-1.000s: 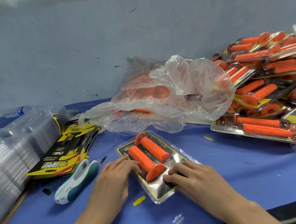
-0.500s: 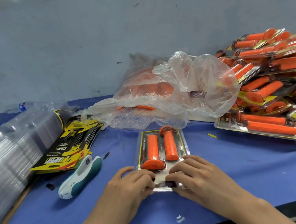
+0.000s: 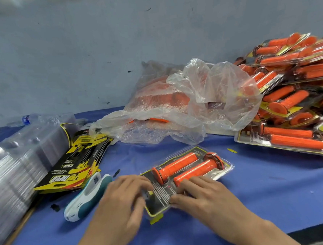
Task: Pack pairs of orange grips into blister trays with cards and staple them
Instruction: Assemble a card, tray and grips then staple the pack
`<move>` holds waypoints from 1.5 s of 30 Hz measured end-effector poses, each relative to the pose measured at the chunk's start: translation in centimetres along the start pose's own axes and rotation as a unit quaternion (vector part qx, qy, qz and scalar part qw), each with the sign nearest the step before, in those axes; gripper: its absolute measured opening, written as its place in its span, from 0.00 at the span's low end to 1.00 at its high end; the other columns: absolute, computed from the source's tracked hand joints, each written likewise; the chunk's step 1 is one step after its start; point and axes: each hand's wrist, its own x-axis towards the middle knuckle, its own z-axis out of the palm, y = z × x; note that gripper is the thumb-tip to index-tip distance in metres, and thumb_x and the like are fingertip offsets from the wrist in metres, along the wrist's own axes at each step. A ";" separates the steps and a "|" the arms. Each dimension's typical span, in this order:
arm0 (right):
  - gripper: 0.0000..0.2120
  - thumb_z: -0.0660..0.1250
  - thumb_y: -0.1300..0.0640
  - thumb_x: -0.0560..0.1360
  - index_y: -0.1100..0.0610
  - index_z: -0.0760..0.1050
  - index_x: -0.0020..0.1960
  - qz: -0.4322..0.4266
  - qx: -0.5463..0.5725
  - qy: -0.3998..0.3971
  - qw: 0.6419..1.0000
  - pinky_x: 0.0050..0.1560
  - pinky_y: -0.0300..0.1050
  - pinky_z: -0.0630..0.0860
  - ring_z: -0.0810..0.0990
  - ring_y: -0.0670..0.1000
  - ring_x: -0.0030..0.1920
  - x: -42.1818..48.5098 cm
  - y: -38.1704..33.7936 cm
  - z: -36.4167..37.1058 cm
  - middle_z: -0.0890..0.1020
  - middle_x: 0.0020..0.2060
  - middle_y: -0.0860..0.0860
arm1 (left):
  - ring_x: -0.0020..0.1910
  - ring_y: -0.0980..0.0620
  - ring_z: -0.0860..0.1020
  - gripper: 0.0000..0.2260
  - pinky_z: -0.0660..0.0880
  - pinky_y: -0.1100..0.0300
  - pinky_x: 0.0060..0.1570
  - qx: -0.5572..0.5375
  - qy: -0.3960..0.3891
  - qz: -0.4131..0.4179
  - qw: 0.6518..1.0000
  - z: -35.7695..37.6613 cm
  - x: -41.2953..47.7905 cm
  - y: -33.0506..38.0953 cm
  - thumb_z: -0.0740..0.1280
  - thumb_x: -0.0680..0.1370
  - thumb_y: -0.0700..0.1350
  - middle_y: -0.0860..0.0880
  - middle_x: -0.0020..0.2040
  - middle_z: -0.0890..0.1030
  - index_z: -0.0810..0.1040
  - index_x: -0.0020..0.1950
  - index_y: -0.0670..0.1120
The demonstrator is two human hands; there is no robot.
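A clear blister tray [image 3: 224, 165] with a dark card and two orange grips [image 3: 178, 167] lies on the blue table, its long side running from near left to far right. My left hand [image 3: 125, 200] rests on the tray's near left end, fingers laid flat on the card. My right hand [image 3: 200, 194] presses its fingers on the card just below the grips. A white and teal stapler [image 3: 86, 196] lies on the table just left of my left hand, untouched.
A stack of yellow and black cards [image 3: 73, 165] and a stack of clear trays [image 3: 14, 169] sit at the left. A plastic bag [image 3: 184, 104] of orange grips lies behind. Several packed trays [image 3: 293, 92] are heaped at the right. A water bottle [image 3: 26, 119] is at the far left.
Both hands have turned the tray clockwise on the table, from pointing straight away to pointing up and right. The hands stay on its near end.
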 end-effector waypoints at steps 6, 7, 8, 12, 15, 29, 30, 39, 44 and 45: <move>0.06 0.63 0.52 0.81 0.49 0.79 0.51 0.015 -0.003 0.010 1.000 0.39 0.45 0.72 0.74 0.50 0.40 0.7 -0.1 0.6 0.75 0.41 0.47 | 0.41 0.55 0.81 0.10 0.71 0.61 0.46 0.115 -0.030 0.071 0.990 1.8 0.3 2.0 0.60 0.78 0.51 0.58 0.44 0.81 0.80 0.43 0.51; 0.06 0.63 0.51 0.81 0.49 0.79 0.51 0.018 0.000 0.012 1.000 0.40 0.45 0.73 0.75 0.50 0.40 0.6 -0.1 0.7 0.76 0.41 0.47 | 0.41 0.55 0.81 0.10 0.71 0.61 0.47 0.115 -0.024 0.070 0.991 1.8 0.4 1.8 0.60 0.78 0.49 0.58 0.43 0.81 0.79 0.42 0.51; 0.06 0.63 0.49 0.80 0.48 0.79 0.52 0.023 -0.007 0.010 1.000 0.42 0.45 0.73 0.76 0.50 0.41 0.5 0.3 0.6 0.77 0.42 0.46 | 0.42 0.55 0.81 0.09 0.71 0.61 0.49 0.106 -0.016 0.065 0.992 1.7 0.4 1.4 0.60 0.78 0.48 0.58 0.44 0.81 0.78 0.42 0.50; 0.08 0.65 0.47 0.76 0.48 0.79 0.51 0.087 -0.054 -0.007 0.995 0.48 0.45 0.69 0.78 0.52 0.43 -1.8 3.5 -0.9 0.78 0.45 0.46 | 0.49 0.61 0.76 0.08 0.69 0.63 0.56 0.027 0.004 0.004 1.000 1.0 0.2 -1.1 0.72 0.76 0.38 0.62 0.50 0.82 0.77 0.44 0.50; 0.04 0.67 0.50 0.76 0.49 0.78 0.48 0.097 -0.067 -0.001 0.993 0.49 0.44 0.69 0.77 0.51 0.45 -3.3 4.6 -1.6 0.78 0.47 0.47 | 0.56 0.67 0.75 0.10 0.67 0.63 0.60 -0.026 -0.011 -0.020 0.999 0.9 0.3 -2.4 0.73 0.74 0.35 0.64 0.53 0.81 0.77 0.45 0.49; 0.11 0.61 0.50 0.78 0.51 0.79 0.42 0.115 -0.045 0.023 0.992 0.43 0.39 0.68 0.76 0.51 0.37 -4.2 3.6 -1.9 0.76 0.38 0.47 | 0.65 0.59 0.75 0.12 0.66 0.55 0.68 -0.053 -0.026 -0.063 0.996 1.4 0.7 -4.7 0.71 0.75 0.33 0.65 0.56 0.80 0.75 0.43 0.50; 0.11 0.61 0.50 0.77 0.51 0.79 0.41 0.122 -0.046 0.027 0.991 0.41 0.39 0.69 0.76 0.51 0.36 -4.1 3.5 -1.9 0.76 0.38 0.47 | 0.64 0.56 0.76 0.11 0.65 0.58 0.67 -0.017 -0.027 -0.044 0.999 1.5 0.8 -4.1 0.72 0.75 0.34 0.64 0.56 0.79 0.76 0.44 0.50; 0.12 0.62 0.47 0.77 0.50 0.80 0.40 0.134 -0.054 0.050 0.988 0.37 0.41 0.70 0.74 0.50 0.35 -3.7 2.6 -1.4 0.76 0.36 0.47 | 0.44 0.50 0.77 0.06 0.75 0.54 0.45 0.133 0.003 0.137 0.982 6.2 3.6 5.0 0.64 0.77 0.49 0.53 0.45 0.78 0.80 0.50 0.52; 0.12 0.63 0.47 0.77 0.50 0.80 0.41 0.132 -0.054 0.049 0.989 0.37 0.41 0.69 0.72 0.50 0.34 -4.1 3.1 -1.6 0.75 0.36 0.47 | 0.40 0.49 0.75 0.04 0.75 0.54 0.40 0.155 0.028 0.124 0.980 7.4 4.4 6.1 0.65 0.77 0.47 0.53 0.40 0.76 0.78 0.43 0.51; 0.12 0.63 0.47 0.77 0.50 0.80 0.41 0.127 -0.057 0.046 0.989 0.38 0.40 0.68 0.72 0.50 0.34 -4.1 3.2 -1.6 0.75 0.36 0.47 | 0.39 0.49 0.75 0.05 0.74 0.55 0.40 0.158 0.038 0.129 0.978 7.4 4.4 5.8 0.67 0.77 0.47 0.53 0.40 0.76 0.78 0.41 0.51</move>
